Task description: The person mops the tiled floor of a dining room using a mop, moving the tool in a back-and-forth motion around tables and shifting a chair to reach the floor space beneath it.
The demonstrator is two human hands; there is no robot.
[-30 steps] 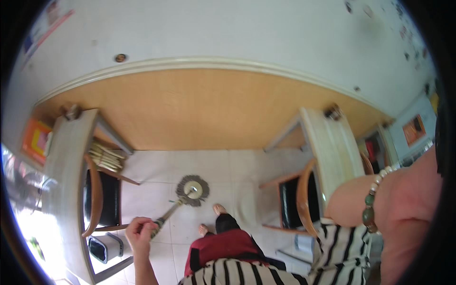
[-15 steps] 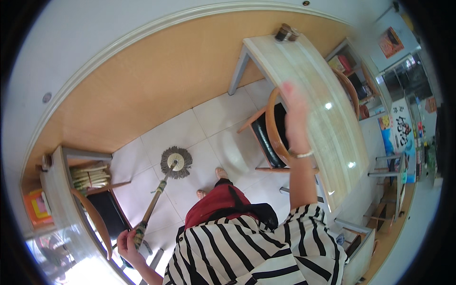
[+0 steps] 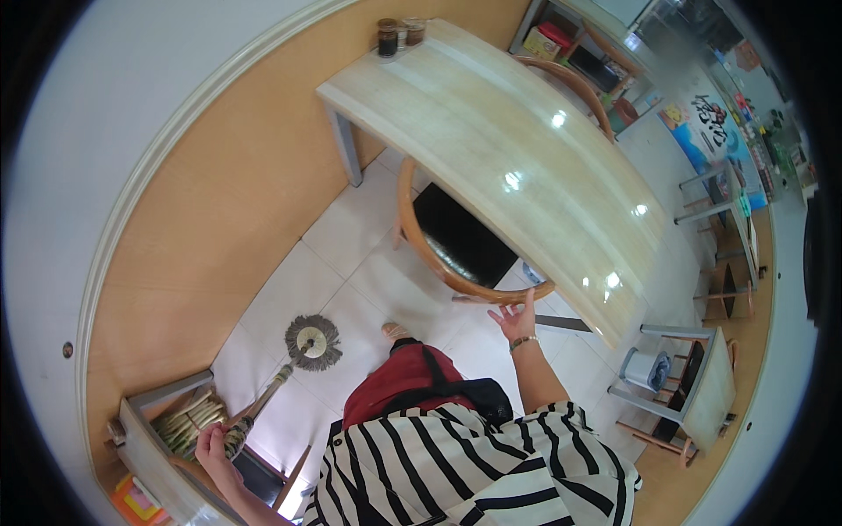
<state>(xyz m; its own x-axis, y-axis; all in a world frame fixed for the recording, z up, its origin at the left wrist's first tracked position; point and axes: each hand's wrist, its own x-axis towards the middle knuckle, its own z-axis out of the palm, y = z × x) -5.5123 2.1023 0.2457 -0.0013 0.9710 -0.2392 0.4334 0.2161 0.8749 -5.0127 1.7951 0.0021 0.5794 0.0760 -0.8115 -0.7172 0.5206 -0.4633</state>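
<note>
Now, table largest, long axis running away right; chair tucked under near edge. My right hand open, fingers spread, just off chair rim. My left hand clamped on mop handle; mop head on floor tile, ahead-right of grip.

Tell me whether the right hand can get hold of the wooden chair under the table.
Probably yes. The right hand is open and hovers just short of the chair's curved wooden back, with nothing between them. The table covers the seat but leaves that rail exposed.
</note>
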